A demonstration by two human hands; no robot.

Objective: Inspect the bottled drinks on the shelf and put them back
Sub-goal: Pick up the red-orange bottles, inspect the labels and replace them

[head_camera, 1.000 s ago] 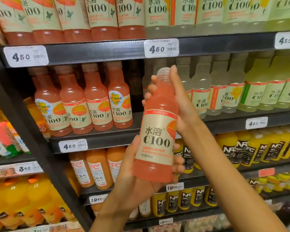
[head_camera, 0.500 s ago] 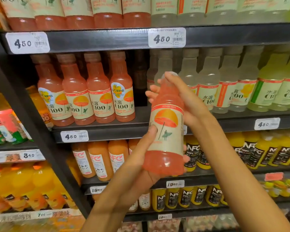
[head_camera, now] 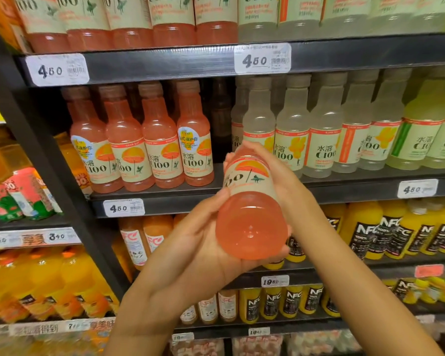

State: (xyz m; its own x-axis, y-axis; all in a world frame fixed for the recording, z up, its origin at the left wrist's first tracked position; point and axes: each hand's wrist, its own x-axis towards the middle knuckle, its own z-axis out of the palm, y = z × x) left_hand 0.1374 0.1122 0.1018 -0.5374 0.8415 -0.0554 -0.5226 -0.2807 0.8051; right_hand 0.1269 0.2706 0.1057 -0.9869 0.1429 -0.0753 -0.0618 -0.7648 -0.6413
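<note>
You hold the pink plastic C100 drink bottle (head_camera: 251, 201) in both hands, tipped so its round base faces you, in front of the dark metal shelf (head_camera: 165, 199). Your left hand (head_camera: 203, 247) cups the base, fingers curled round it; your right hand (head_camera: 275, 173) wraps the labelled upper body.
</note>
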